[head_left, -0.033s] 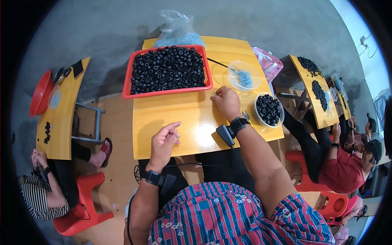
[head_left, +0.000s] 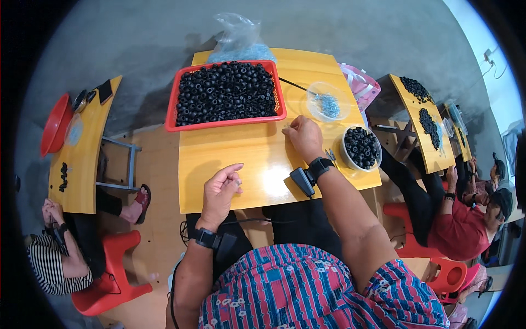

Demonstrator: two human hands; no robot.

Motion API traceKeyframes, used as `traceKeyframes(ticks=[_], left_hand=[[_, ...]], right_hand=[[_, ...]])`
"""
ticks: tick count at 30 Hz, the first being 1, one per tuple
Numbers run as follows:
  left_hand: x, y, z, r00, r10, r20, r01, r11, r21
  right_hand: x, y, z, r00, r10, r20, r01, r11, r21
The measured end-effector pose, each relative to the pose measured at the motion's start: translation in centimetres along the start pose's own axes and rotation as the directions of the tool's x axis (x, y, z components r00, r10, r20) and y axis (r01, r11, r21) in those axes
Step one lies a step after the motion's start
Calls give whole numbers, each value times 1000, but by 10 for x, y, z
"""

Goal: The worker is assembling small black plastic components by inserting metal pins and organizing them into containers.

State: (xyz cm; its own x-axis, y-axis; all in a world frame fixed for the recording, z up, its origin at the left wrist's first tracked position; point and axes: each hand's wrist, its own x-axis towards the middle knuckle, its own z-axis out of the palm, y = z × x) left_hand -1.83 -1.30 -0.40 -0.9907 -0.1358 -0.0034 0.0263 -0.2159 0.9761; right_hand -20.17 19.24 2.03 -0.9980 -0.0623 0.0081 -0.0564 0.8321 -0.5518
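- Head view: black rings (head_left: 224, 93) fill a red basket (head_left: 226, 125) at the far left of the desk (head_left: 205, 156); they face many ways, some holes upward.
- Basket's long axis runs left to right, its right end slightly farther off.
- Right hand (head_left: 307, 137) rests just past mid-desk, fingers pointing left and away, tips drawn together; I cannot tell whether they pinch anything.
- Left hand (head_left: 219, 189) is by the near edge, fingers curled toward the thumb and pointing right; a tiny pale spot shows there, too small to identify.
- Small metal tool (head_left: 330, 155) lies beside the right wrist, prongs pointing away.
- Round tub (head_left: 346, 156) of more rings stands near the right edge; beyond it sits a clear bowl (head_left: 318, 90) of bluish bits.
- Open desk lies between the hands and from basket to near edge.
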Motion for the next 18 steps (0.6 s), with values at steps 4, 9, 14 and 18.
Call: traceKeyframes(ticks=[4, 9, 14, 18], left_hand=[[-2, 0, 0, 1000, -9, 1, 9, 1000, 12], [-1, 2, 0, 1000, -4, 20, 3, 999, 51], [-1, 1, -1, 1000, 1, 7, -2, 999, 42], [1, 0, 1, 1000, 10, 9, -10, 999, 43]], right_hand=[[0, 4, 7, 999, 30, -21, -30, 999, -19], [-2, 22, 14, 987, -151, -54, 143, 981, -134], [-19, 25, 7, 958, -283, -49, 277, 956, -99], [-30, 27, -7, 951, -300, -69, 296, 953, -61]])
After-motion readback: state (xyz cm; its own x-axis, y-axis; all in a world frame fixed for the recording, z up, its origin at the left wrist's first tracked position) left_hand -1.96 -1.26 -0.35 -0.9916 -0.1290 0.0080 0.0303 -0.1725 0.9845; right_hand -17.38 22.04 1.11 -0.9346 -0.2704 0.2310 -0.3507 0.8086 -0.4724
